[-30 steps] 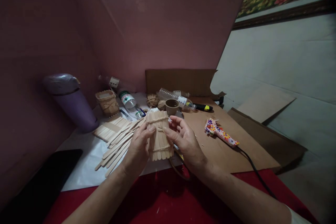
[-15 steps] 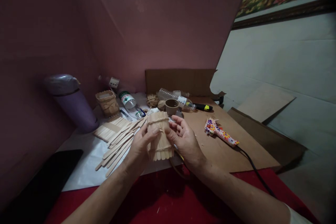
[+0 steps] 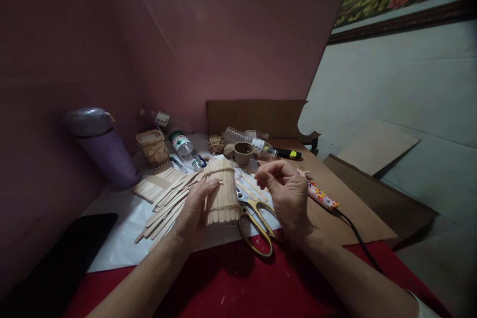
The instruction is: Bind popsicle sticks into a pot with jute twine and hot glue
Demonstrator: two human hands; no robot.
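Observation:
My left hand (image 3: 196,208) grips a small holder made of popsicle sticks (image 3: 220,194), its thumb across the front. Twine bands run round the holder near its top and bottom. To the right, my right hand (image 3: 286,196) is raised and apart from the holder, with thumb and fingers pinched together. Whatever may be in that pinch is too small or hidden to make out. Scissors with gold handles (image 3: 257,228) lie between the hands, partly behind the holder. Loose popsicle sticks (image 3: 167,208) are fanned out left of my left hand.
Behind stand a brown cup (image 3: 244,153), twine balls (image 3: 216,144) and plastic bottles (image 3: 182,144). A finished-looking stick pot (image 3: 152,148) and a purple tumbler (image 3: 106,149) are at left. A flower-patterned glue gun (image 3: 322,196), with its cord, rests on cardboard (image 3: 357,218) at right.
My right hand has let go of the holder and moved right, closing into a pinch. The holder has shifted slightly left in my left hand, and the scissors now show.

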